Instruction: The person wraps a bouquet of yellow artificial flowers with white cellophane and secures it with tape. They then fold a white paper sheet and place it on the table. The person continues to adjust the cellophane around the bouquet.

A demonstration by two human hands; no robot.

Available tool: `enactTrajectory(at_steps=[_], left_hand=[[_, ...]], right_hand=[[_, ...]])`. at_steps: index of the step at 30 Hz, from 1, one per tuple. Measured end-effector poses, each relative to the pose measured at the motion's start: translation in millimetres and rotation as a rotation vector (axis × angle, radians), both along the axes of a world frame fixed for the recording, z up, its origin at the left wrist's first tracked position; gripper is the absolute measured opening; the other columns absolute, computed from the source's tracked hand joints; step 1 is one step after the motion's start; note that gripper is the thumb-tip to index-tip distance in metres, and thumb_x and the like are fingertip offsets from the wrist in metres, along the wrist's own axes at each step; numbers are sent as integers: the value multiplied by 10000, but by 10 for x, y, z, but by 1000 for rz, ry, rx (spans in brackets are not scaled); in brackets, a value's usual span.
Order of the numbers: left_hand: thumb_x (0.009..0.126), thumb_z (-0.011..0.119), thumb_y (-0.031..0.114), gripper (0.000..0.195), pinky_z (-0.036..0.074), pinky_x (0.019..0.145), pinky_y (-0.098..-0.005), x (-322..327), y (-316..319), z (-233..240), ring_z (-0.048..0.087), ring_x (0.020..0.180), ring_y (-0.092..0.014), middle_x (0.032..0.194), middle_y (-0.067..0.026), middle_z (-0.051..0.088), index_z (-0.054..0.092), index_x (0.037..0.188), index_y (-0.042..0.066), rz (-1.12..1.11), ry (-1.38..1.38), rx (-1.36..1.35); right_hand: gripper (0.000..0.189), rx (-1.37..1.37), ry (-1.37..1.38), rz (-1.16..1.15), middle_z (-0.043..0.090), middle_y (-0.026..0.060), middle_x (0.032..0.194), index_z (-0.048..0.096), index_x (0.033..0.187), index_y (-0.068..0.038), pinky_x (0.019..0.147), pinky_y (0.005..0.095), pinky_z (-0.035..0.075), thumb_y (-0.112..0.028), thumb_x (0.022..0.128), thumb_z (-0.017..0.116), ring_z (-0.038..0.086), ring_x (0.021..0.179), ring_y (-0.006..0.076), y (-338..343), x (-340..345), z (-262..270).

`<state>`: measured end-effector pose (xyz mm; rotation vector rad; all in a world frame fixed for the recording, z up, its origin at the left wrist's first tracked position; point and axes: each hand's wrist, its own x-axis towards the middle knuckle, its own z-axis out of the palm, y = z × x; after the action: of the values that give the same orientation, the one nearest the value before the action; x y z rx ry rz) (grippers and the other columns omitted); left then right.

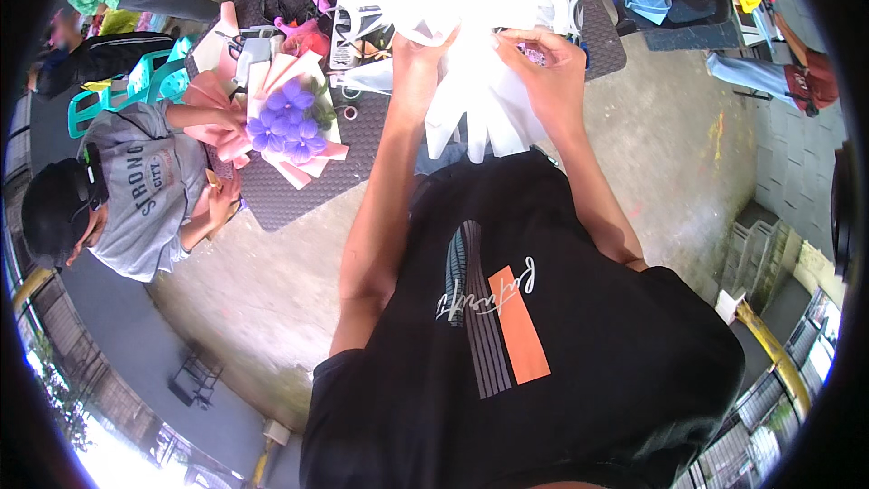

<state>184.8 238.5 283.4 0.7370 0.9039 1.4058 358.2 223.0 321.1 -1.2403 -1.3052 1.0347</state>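
Before me is a large white bouquet wrapping (485, 105), its upper part washed out by glare. Its pleated lower end fans out toward my body. On the wrapping's left side, my left hand (419, 58) has thumb and fingers pressed around a white edge. Across from it, my right hand (543, 61) pinches the other side between thumb and forefinger, with the remaining fingers curled. A small patch of pinkish-purple material (531, 53) shows beside that palm. What the wrapping holds inside cannot be made out.
Left of me, a bouquet of purple flowers (288, 123) in pink paper lies on the dark textured tabletop (305, 200), near a tape roll (350, 113) and scissors (234, 46). A co-worker in a grey shirt (153, 180) handles pink wrapping there. Teal plastic chairs (146, 78) stand beyond.
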Motion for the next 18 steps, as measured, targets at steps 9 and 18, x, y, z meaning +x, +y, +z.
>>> enactTrajectory(at_steps=[9,18], left_hand=[[955,649,1,227,570,808,-308,100,71,102,709,922,-192,1073,-129,724,656,1172,-62,37,-96,-52],[978,617,54,299,578,890,-366,40,-216,89,695,1047,-233,1201,-170,686,618,1257,-52,-50,-175,-156]], right_hand=[[102,162,32,32,790,99,1000,780,971,4,876,284,533,-23,873,784,712,911,118,77,-47,83],[202,-201,-42,45,775,71,956,767,1022,48,755,253,528,-84,873,799,682,866,75,-43,68,91]])
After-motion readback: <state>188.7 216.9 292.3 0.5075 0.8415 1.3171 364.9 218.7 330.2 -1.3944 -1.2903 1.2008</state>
